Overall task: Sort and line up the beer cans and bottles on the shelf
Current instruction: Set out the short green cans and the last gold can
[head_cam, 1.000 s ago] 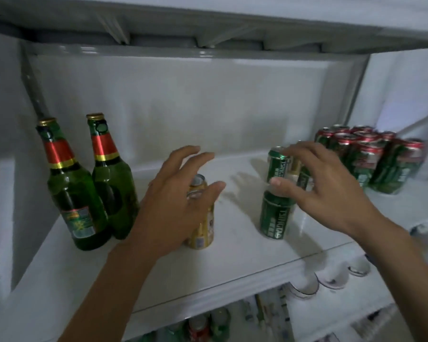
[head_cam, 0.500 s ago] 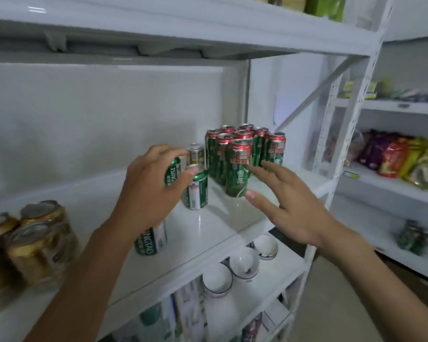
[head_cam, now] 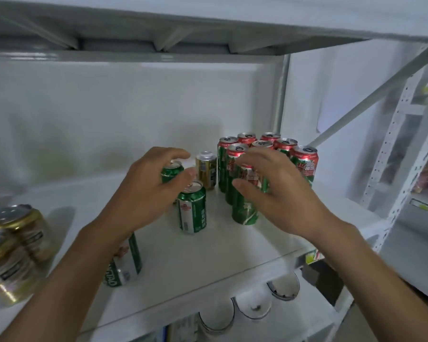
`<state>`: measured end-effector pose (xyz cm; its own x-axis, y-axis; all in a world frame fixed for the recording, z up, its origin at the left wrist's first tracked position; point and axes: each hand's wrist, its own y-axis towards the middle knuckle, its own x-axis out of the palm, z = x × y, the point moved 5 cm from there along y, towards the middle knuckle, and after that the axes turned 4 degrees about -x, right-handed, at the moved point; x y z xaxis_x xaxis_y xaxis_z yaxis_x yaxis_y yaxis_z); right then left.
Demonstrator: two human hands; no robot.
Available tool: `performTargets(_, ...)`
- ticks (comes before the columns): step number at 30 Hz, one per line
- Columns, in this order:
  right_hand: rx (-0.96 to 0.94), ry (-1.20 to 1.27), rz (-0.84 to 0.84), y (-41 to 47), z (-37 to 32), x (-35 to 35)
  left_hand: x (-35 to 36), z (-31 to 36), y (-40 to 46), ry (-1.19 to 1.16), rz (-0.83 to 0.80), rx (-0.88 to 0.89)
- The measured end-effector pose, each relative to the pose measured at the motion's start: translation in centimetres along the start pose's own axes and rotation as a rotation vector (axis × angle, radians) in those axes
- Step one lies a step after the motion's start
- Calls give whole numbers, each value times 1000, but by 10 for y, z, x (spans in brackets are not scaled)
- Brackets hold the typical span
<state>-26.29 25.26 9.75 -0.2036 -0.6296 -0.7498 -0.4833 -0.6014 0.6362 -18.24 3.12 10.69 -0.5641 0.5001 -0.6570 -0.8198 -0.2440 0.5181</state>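
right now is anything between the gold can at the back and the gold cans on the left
Yes. The left hand, gripping a small green can, sits beside the lone gold can on the side towards the gold cans; another green can stands under the forearm.

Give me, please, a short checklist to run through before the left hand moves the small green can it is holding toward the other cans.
1. Left hand grip on the small green can: ok, fingers curled round it.
2. Right hand free: ok, open and holding nothing.
3. Short green can in front upright: ok.
4. Lone gold can sorted with the gold cans far left: not ok.
5. Red-topped cans grouped: ok, tight cluster.
6. Gap behind the right hand: cannot tell, hidden.
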Motion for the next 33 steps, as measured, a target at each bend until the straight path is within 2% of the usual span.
performTargets(9,-72,-11,2,59,66,9,31,-9,56,15,-84,-166)
performTargets(13,-116,-7,-58,87,86,19,62,-16,94,19,-208,-262)
performTargets(20,-183,119,-67,112,105,15,108,-27,148,339,-316,-314)
performTargets(24,-210,113,-110,107,115,20,122,-44,153,408,-324,-382)
performTargets(33,-253,158,-98,112,127,32,127,-63,158,500,-296,-390)
